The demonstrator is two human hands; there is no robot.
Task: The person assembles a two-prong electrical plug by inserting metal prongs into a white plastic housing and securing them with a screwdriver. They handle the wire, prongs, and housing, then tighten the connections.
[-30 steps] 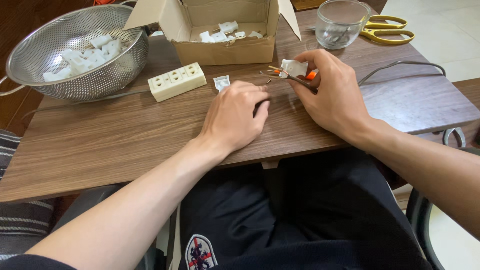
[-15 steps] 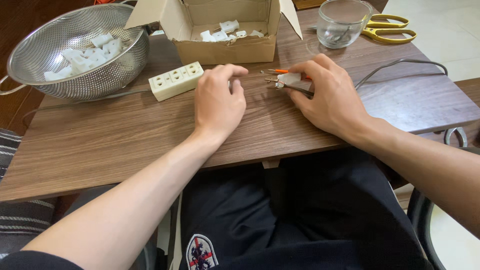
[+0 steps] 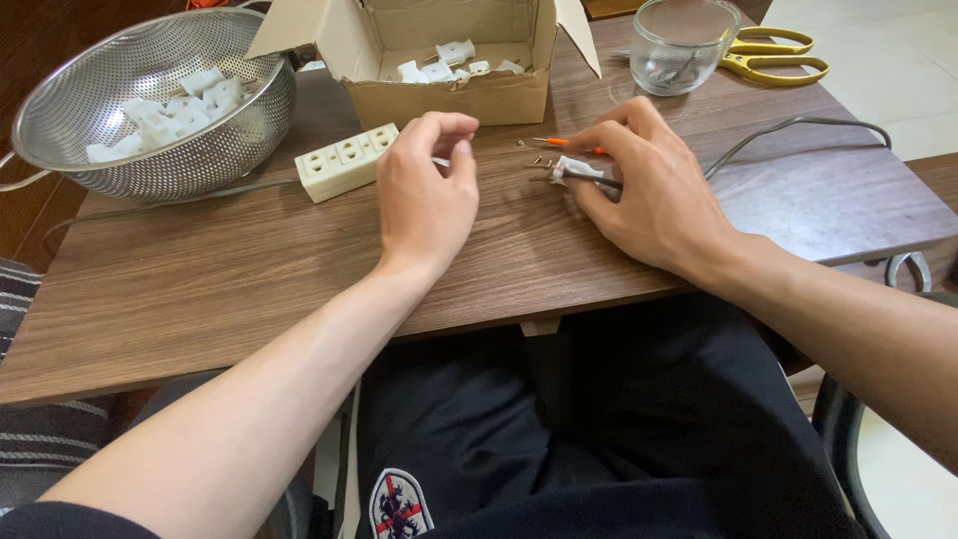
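On the worktop (image 3: 249,269) we see a steel colander (image 3: 150,100) of white plug parts, a cardboard box (image 3: 439,70) holding more, and a glass bowl (image 3: 684,45). Our right hand (image 3: 649,190) pinches a white plug (image 3: 574,172); our left hand (image 3: 429,190), fingers curled, holds a small piece beside the power strip (image 3: 344,160)

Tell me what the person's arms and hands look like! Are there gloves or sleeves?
No gloves. Both hands, the left hand and the right hand, are bare, with no rings or watch showing. The forearms are bare too. Only a bit of dark sleeve shows near the left shoulder.
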